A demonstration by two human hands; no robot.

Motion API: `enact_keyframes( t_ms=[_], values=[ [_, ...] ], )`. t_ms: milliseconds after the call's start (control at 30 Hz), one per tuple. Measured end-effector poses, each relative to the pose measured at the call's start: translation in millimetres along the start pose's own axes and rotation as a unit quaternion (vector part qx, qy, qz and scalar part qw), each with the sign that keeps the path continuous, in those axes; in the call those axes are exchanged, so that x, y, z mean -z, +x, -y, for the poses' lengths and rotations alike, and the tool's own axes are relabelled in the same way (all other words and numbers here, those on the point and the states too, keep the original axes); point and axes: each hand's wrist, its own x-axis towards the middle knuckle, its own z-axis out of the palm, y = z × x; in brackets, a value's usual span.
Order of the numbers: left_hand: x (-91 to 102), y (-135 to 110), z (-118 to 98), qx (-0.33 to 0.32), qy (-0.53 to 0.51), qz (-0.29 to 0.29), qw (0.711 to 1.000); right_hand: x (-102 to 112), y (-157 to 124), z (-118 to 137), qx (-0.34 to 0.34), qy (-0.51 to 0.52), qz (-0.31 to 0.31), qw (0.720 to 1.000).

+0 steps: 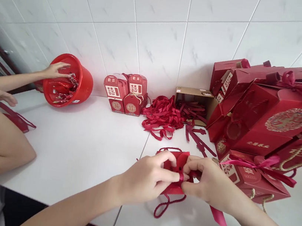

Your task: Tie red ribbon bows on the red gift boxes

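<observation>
A small red gift box (175, 188) with dark red rope handles lies on the white table in front of me. Over its top, my left hand (152, 175) is closed, fingertips pinching a red ribbon (181, 177). My right hand (207, 180) meets it from the other side, thumb and fingers closed on the same ribbon. A loose ribbon end (219, 218) hangs out below my right wrist. The fingers cover much of the box top, so the ribbon's path there is partly hidden.
Behind lie a heap of red ribbons (163, 114), dark strips (199, 138) and an open carton (194, 92). Finished-looking red boxes (276, 119) are stacked right. Small boxes (132, 104) stand at the wall. At left, another person's hand (57, 71) reaches into a tilted red basket (86, 85).
</observation>
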Motion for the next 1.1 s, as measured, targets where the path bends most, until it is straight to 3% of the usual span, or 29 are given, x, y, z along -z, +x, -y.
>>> enact_keyframes(
  t_ms=[133, 267, 367, 733, 900, 1000, 1100],
  values=[
    [4.0, 7, 7, -0.009, -0.053, -0.022, 0.998, 0, 2, -1, -0.001, 0.017, 0.038, 0.999],
    [-3.3, 7, 12, 0.03, -0.149, -0.073, 0.986, -1, 3, -7, 0.0, 0.033, 0.053, 0.998],
    [-4.8, 2, 11, 0.036, -0.162, -0.082, 0.983, -2, 2, -9, -0.014, 0.032, 0.065, 0.997],
    [16.6, -17, 8, 0.074, -0.043, -0.001, 0.996, 1, -4, -10, -0.007, 0.006, 0.064, 0.998],
    [24.4, -21, 13, 0.119, -0.025, -0.004, 0.993, 3, -8, -10, 0.005, -0.054, 0.006, 0.999],
    [27.3, -24, 16, 0.156, -0.039, -0.005, 0.987, 4, -9, -12, 0.008, -0.085, -0.008, 0.996],
    [28.4, -24, 18, 0.14, -0.107, 0.016, 0.984, 5, -8, -14, 0.008, -0.085, 0.003, 0.996]
  ],
)
